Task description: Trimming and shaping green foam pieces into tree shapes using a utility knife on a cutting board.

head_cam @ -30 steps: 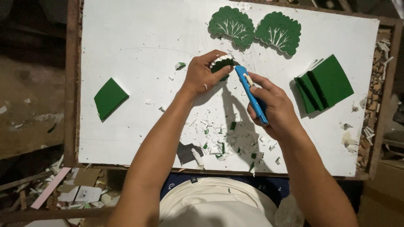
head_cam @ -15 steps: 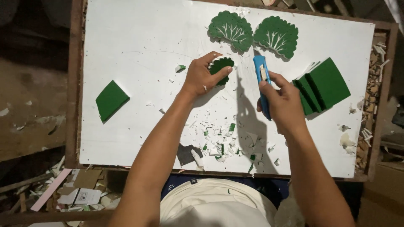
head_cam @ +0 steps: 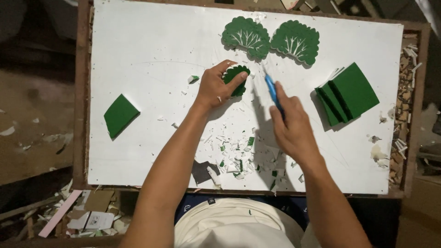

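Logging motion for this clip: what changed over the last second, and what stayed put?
The right hand swung the blue knife from a slant at the small green scalloped piece to nearly upright and slightly away to the right, still gripping it. The left hand kept pressing that piece on the white board. Two finished leaf shapes, the stacked green wedges, the lone wedge and the scraps did not move.

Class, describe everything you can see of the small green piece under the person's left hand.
The small green piece is a flat shape with a scalloped upper edge, dark green on top and white at the rim, like foam board. It lies flat on the white board, below two finished leaf shapes. The left hand presses on it, hiding its left part.
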